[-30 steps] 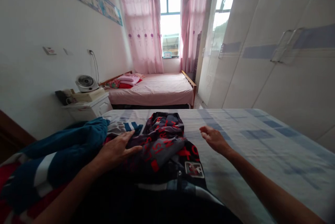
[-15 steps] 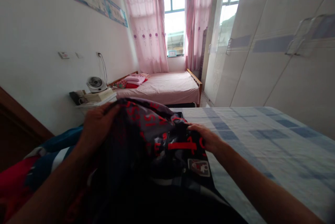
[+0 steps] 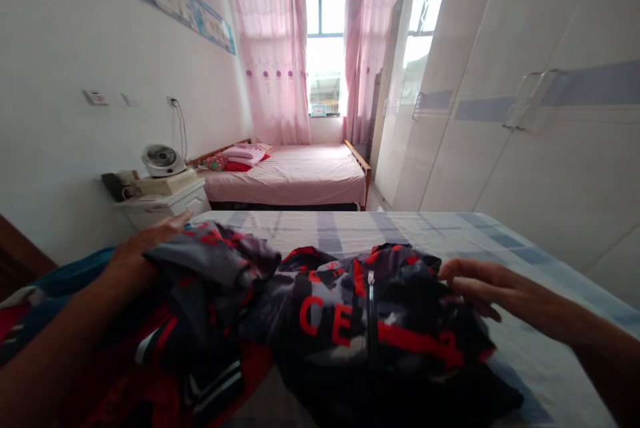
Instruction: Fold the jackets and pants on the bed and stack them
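A black and grey zip-up jacket (image 3: 345,321) with red lettering and a front zip lies crumpled on the bed in front of me. Its grey, red-printed part (image 3: 210,261) bunches up at the left. My left hand (image 3: 150,241) is beside that bunched cloth, fingers stretched out and partly hidden by it. At the jacket's right edge is my right hand (image 3: 485,281), its fingers extended and apart, touching or just beside the fabric. Under the left forearm lie red and dark clothes with white stripes (image 3: 215,381).
The bed has a blue-and-white checked sheet (image 3: 430,228). Teal and red clothes (image 3: 65,275) lie at the far left. Beyond stand a bedside cabinet (image 3: 170,205) with a small fan (image 3: 163,158), a pink bed (image 3: 295,175) and white wardrobes (image 3: 480,155) along the right.
The jacket was held up and bunched between both hands; now it lies lower and spread on the bed. My hands have moved apart, and the right one has let go.
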The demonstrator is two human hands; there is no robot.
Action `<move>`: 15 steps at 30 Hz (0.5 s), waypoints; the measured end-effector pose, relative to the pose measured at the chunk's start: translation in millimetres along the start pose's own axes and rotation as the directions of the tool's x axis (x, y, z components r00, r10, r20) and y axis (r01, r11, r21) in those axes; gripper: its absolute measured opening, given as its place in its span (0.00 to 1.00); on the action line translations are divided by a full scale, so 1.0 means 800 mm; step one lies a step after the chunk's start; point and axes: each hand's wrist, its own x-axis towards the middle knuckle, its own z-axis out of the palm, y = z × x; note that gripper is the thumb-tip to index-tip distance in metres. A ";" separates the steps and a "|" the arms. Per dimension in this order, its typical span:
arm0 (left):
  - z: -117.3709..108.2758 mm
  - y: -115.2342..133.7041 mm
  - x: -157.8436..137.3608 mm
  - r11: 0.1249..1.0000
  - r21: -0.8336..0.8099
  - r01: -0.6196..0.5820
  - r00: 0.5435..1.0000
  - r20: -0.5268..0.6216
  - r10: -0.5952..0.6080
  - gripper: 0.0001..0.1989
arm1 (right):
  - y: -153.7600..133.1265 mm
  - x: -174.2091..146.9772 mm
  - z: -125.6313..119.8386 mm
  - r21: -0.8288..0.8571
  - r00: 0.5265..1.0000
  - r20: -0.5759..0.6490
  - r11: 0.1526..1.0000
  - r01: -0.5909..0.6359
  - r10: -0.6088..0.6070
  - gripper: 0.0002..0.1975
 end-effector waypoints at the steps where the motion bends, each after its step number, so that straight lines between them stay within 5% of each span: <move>1: 0.011 0.009 -0.009 0.997 0.068 -0.031 1.000 -0.002 0.031 0.25 | 0.018 0.002 0.003 -0.059 0.998 0.026 0.997 -0.052 0.054 0.18; 5: 0.045 0.085 -0.043 0.966 0.142 -0.214 0.975 -0.025 0.220 0.24 | 0.075 0.031 0.014 -0.110 0.935 -0.254 0.953 -0.282 0.247 0.27; 7: 0.062 0.123 -0.059 0.956 0.075 -0.284 0.954 0.122 0.274 0.23 | 0.085 0.046 0.025 -0.011 0.903 -0.236 0.928 -0.372 0.359 0.29; 9: 0.079 0.146 -0.074 0.952 -0.006 -0.306 0.884 0.370 0.286 0.26 | 0.084 0.055 0.042 0.076 0.899 -0.137 0.910 -0.408 0.415 0.29; 12: 0.096 0.153 -0.091 0.957 -0.061 -0.284 0.726 0.638 0.256 0.28 | 0.076 0.057 0.066 0.087 0.944 -0.050 0.943 -0.320 0.325 0.26; 15: 0.088 0.146 -0.095 0.933 -0.104 -0.345 0.678 0.660 0.324 0.16 | 0.064 0.050 0.064 -0.033 0.991 -0.068 0.992 -0.122 0.119 0.18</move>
